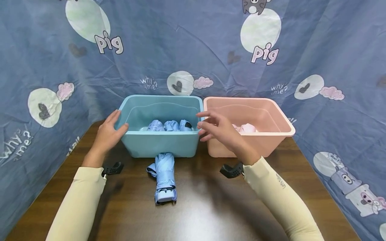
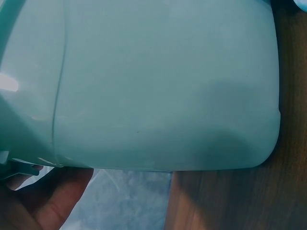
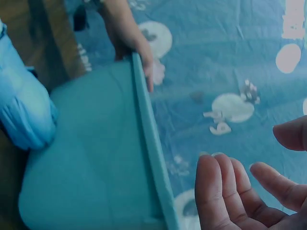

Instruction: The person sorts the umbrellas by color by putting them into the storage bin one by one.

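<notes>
My left hand [image 1: 109, 132] touches the front left corner of a blue plastic bin [image 1: 159, 144], with thumb and fingers spread around the rim. In the right wrist view, its fingers lie along the outside of that rim. My right hand [image 1: 220, 129] hovers around the bin's front right corner, fingers loosely bent and holding nothing. A folded light-blue umbrella [image 1: 165, 174] lies on the table before the bin, its handle end toward me. Inside the bin are three light-blue bundles [image 1: 171, 126], their lower parts hidden by the front wall.
A pink bin [image 1: 280, 134] stands right beside the blue one, partly behind my right hand and wrist. Pale pink bundles [image 1: 248, 128] show inside it. Both bins stand on a dark wooden table [image 1: 135, 214], backed by a blue printed cloth [image 1: 187, 43].
</notes>
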`<state>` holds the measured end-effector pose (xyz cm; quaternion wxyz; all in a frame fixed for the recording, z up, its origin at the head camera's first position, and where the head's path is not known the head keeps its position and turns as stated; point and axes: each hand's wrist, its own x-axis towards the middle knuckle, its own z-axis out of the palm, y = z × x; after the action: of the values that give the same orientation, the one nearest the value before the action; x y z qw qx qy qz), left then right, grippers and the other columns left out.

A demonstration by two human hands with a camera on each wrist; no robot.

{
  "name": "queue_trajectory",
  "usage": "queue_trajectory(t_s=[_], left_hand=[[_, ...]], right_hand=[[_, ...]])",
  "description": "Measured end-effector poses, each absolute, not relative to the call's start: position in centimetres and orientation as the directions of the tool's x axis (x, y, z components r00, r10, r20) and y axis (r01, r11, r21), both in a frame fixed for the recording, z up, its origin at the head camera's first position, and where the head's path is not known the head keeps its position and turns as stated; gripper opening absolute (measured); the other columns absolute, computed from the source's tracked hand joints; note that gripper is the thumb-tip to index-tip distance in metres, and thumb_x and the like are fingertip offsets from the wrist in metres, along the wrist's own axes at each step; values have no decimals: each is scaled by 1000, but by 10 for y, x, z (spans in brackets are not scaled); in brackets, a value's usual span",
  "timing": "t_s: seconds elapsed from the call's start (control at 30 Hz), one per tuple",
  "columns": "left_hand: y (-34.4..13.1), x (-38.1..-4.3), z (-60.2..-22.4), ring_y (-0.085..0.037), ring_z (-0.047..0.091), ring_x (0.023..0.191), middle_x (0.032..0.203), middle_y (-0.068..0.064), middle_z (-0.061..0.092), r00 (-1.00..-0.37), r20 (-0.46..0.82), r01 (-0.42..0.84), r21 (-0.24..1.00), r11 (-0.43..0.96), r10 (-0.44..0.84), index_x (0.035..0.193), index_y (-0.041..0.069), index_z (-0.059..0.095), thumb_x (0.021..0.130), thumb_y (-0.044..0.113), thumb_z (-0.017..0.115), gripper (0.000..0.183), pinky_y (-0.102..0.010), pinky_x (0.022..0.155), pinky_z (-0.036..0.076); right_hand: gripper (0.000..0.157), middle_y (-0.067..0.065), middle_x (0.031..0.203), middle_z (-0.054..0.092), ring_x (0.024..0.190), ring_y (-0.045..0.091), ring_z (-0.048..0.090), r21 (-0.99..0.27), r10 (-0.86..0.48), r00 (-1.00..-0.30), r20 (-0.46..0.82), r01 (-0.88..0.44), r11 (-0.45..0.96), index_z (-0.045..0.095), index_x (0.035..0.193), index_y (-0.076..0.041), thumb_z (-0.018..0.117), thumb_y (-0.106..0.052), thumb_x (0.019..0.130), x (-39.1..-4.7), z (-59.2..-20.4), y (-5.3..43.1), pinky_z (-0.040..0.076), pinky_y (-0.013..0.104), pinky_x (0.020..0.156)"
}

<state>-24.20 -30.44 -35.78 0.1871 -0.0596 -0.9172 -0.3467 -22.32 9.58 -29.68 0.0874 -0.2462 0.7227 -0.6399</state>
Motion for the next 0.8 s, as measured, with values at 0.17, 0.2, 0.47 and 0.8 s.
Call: queue_trajectory(t_s=[0.17, 0.2, 0.47, 0.8], left_hand=[[-304, -244, -356, -46, 26, 139, 156, -19, 25, -916, 401, 247, 610, 753, -24, 149, -1, 30, 94, 34, 51, 69, -61, 108, 24], [-304, -244, -356, -46, 26, 139, 156, -19, 25, -917, 398, 247, 612, 751, -22, 150, -1, 29, 94, 34, 51, 69, -62, 108, 24], [-304, -238, -357, -48, 24, 139, 157, -19, 23, -933, 359, 220, 612, 760, -18, 151, 1, 26, 95, 35, 49, 70, -64, 106, 24], [-302, -239, -355, -48, 24, 139, 158, -17, 22, -934, 356, 212, 611, 763, -25, 151, 1, 26, 95, 35, 49, 69, -63, 106, 24]], right_hand=[[35, 20, 101, 62, 89, 39, 65, -959, -508, -837, 201, -273, 70, 56, 130, -7, 60, -12, 95, -215, -307, 86, 58, 44, 70], [34, 22, 101, 62, 89, 39, 64, -960, -519, -831, 200, -272, 66, 56, 129, -6, 60, -11, 95, -213, -309, 84, 58, 44, 70], [37, 17, 102, 63, 90, 39, 63, -969, -592, -793, 147, -234, 73, 56, 130, -3, 61, -14, 95, -198, -332, 71, 58, 43, 69], [36, 16, 106, 62, 83, 20, 66, -952, -679, -731, 57, -246, 184, 57, 128, -8, 64, -15, 93, -188, -356, 53, 58, 41, 66]])
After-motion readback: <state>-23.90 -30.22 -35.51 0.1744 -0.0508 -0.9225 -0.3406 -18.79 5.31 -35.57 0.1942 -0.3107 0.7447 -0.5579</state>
